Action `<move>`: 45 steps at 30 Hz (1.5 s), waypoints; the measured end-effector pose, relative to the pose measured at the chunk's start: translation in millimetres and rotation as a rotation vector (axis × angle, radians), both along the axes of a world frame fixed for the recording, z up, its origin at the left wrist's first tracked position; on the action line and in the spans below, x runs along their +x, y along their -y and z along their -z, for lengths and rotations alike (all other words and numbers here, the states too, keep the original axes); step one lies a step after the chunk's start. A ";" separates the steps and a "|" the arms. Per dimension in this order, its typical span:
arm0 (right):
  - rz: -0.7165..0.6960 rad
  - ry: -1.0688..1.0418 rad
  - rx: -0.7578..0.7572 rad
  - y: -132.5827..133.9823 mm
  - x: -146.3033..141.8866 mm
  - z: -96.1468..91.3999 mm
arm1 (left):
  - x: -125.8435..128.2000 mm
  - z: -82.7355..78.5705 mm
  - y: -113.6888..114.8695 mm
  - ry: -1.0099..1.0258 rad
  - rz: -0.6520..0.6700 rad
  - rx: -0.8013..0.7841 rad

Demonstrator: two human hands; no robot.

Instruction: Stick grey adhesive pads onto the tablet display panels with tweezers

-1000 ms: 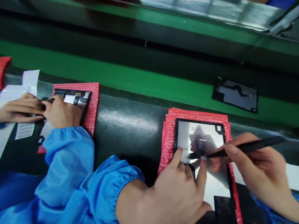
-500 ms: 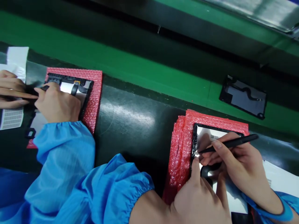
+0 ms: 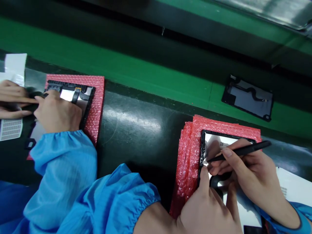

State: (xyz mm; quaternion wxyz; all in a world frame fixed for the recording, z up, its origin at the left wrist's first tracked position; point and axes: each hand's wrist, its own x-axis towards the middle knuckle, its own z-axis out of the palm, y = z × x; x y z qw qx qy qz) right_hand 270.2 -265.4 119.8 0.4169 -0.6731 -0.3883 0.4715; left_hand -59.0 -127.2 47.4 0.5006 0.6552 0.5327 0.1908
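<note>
A black-framed tablet panel (image 3: 219,141) with a shiny back lies on a stack of pink bubble wrap (image 3: 190,152). My left hand (image 3: 209,208) rests on the panel with its fingers stretched out. Its index fingertip presses at the frame's left edge. My right hand (image 3: 251,175) is closed round a black stylus-like tool (image 3: 246,150). The tool's tip touches the panel just above my left index fingertip. A dark flex strip under my hands is mostly hidden.
At the left, a co-worker's hands (image 3: 57,112) in blue sleeves work on another panel on a pink bubble wrap pad (image 3: 97,97). A black back-cover part (image 3: 247,97) lies on the green belt (image 3: 146,78). White sheets lie at far left (image 3: 14,65) and right (image 3: 292,188).
Both my hands moved from the panel's middle to its left edge, with the tool tip now at the frame. Over the last half second they barely moved.
</note>
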 end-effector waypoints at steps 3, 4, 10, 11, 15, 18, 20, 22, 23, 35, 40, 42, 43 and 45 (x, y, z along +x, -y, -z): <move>0.001 -0.003 0.001 0.4 0.6 0.2 | 9.9 5.8 32.3 0.034 -0.054 -0.031; -0.005 -0.008 -0.011 0.9 1.1 0.5 | 8.4 6.6 35.9 0.051 -0.079 -0.043; -0.009 0.033 -0.019 4.4 1.6 2.9 | -31.7 -7.8 -12.8 0.417 -0.348 -0.020; -0.003 0.040 -0.019 4.9 1.4 3.2 | -37.6 -10.7 -22.9 0.499 -0.400 -0.012; -0.004 0.026 -0.025 5.4 1.2 2.6 | -54.4 -7.3 -46.0 0.483 -0.416 -0.200; -0.033 0.021 -0.039 3.7 1.0 0.5 | -64.5 5.2 -57.8 0.276 -0.265 -0.310; -0.033 0.024 -0.055 2.6 0.5 0.2 | -57.2 6.3 -58.6 0.250 -0.200 -0.215; -0.016 0.019 -0.065 2.3 0.1 1.4 | -25.5 -3.4 -41.3 0.276 -0.036 0.008; -0.007 0.012 -0.067 2.5 0.1 2.2 | -0.3 -11.8 -23.8 0.271 0.188 0.113; 0.168 -0.145 0.292 40.0 43.8 0.6 | 131.0 -78.5 105.7 -0.166 0.691 0.538; 0.289 -0.131 0.312 62.5 49.0 23.7 | 110.8 -57.8 105.9 -0.222 0.437 0.346; 0.330 -0.105 0.359 66.8 45.7 31.6 | 113.6 -52.2 110.8 -0.175 0.396 0.233; 0.348 -0.092 0.388 68.0 43.8 34.6 | 115.7 -52.4 112.6 -0.166 0.385 0.186; 0.366 -0.075 0.442 68.9 40.3 38.9 | 120.2 -59.0 114.7 -0.148 0.380 0.123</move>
